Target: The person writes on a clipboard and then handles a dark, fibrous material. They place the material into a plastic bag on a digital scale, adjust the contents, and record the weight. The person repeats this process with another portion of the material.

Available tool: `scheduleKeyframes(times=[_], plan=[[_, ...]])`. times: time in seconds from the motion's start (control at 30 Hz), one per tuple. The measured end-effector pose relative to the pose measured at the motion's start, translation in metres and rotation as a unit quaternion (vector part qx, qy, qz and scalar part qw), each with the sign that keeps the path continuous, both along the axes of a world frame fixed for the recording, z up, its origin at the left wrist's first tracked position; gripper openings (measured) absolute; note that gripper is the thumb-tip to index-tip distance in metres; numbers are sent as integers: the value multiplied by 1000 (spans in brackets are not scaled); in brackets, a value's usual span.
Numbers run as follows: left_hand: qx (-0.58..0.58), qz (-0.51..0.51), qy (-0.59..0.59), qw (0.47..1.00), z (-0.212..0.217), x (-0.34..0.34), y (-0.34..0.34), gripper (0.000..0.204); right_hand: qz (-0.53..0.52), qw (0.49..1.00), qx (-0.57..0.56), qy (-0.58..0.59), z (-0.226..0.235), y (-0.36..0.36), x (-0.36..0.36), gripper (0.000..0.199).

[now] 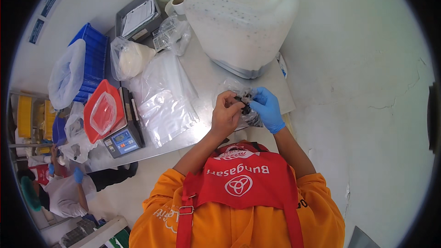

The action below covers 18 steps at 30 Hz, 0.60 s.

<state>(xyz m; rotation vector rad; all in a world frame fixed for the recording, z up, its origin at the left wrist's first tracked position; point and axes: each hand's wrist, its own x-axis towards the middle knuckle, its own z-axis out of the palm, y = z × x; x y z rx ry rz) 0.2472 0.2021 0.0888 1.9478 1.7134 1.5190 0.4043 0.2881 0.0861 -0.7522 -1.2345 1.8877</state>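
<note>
Close in front of my chest, at the table's near edge, I hold a small clear plastic bag (253,119) with black pieces showing in it. My bare left hand (226,114) pinches dark material at the bag's upper part between thumb and fingers. From the other side my right hand (268,110), in a blue glove, has its fingers closed on the same bag. The two hands nearly meet. What exactly lies under the fingertips is too small to make out. Just beyond them stands a large whitish jerrycan (243,23) with a grey cap.
Flat clear plastic bags (167,96) lie left of my hands. Further left, a digital scale (124,142) carries a red tray (92,119). Behind are a bag of cream-coloured powder (131,62), a blue crate (95,55) and a grey tray (154,20). Another person (69,193) works at lower left.
</note>
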Motion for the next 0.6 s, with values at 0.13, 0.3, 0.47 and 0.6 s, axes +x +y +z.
scheduleKeyframes(times=[0.13,0.3,0.47,0.6], plan=[[-204,-28,-367,907,-1,4,-6,28,-26,998,29,-41,-2,5,-4,23],[-401,-146,-713,556,-2,-28,10,22,-57,997,33,-31,4,7,-10,19],[-452,-151,-618,625,-1,-38,26,18,-72,996,30,-31,3,11,-11,15],[-500,-128,-537,667,15,-37,34,13,-80,995,45,-42,-3,12,-6,12]])
